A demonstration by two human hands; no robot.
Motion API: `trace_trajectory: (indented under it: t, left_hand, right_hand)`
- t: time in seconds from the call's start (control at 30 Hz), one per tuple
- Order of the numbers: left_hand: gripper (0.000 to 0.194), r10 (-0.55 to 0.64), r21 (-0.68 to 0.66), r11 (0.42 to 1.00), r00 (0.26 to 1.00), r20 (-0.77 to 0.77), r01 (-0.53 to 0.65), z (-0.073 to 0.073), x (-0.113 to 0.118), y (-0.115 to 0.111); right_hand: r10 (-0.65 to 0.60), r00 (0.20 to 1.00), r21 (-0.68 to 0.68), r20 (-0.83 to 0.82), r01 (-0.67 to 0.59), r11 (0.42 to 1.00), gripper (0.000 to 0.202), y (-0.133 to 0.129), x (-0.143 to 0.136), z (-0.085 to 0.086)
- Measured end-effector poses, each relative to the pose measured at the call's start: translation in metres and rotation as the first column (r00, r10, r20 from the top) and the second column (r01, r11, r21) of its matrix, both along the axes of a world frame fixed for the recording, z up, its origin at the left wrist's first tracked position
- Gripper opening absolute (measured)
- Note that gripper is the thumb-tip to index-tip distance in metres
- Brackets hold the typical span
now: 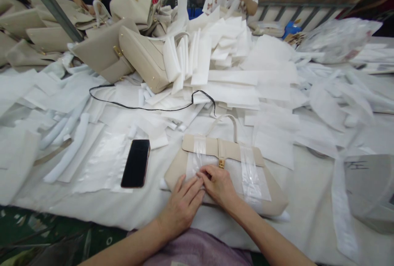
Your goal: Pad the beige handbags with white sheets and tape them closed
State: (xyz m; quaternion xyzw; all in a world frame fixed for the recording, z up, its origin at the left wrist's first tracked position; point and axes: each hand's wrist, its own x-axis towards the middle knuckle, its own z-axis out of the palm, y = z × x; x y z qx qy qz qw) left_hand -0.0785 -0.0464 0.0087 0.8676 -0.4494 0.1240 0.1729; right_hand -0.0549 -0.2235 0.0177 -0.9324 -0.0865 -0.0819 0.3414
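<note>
A beige handbag (226, 151) lies on the cloth-covered table in front of me, its flap closed by a strap with a gold clasp (221, 163). Two strips of clear film (250, 175) run down over its flap, and a thin whitish sheet covers part of the front. My left hand (185, 198) lies on the bag's lower left front, fingers stretched out. Beside it my right hand (219, 184) is closed in a pinch just below the left film strip (196, 157); what it pinches is hidden. The bag's handle (232, 124) stands up behind the flap.
A black phone (136, 163) lies left of the bag. Behind are piled white padding sheets (227, 40), a black cord (147, 108) and more beige bags (143, 58). A grey-white object (369, 188) sits at the right. People stand across the table.
</note>
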Motion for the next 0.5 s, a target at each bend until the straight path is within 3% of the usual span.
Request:
trace_trajectory:
  t: [0.2,0.5]
  left_hand:
    - [0.046,0.027,0.219,0.974,0.990,0.136,-0.057,-0.010,-0.021,0.002]
    - [0.049,0.197,0.229,0.945,0.967,0.164,-0.232,-0.010,-0.029,-0.010]
  right_hand:
    - [-0.015,1.000,-0.019,-0.011,0.015,1.000,0.013,0.002,0.000,0.002]
    - [-0.039,0.998,-0.038,0.039,0.041,0.998,0.015,0.005,-0.001,-0.005]
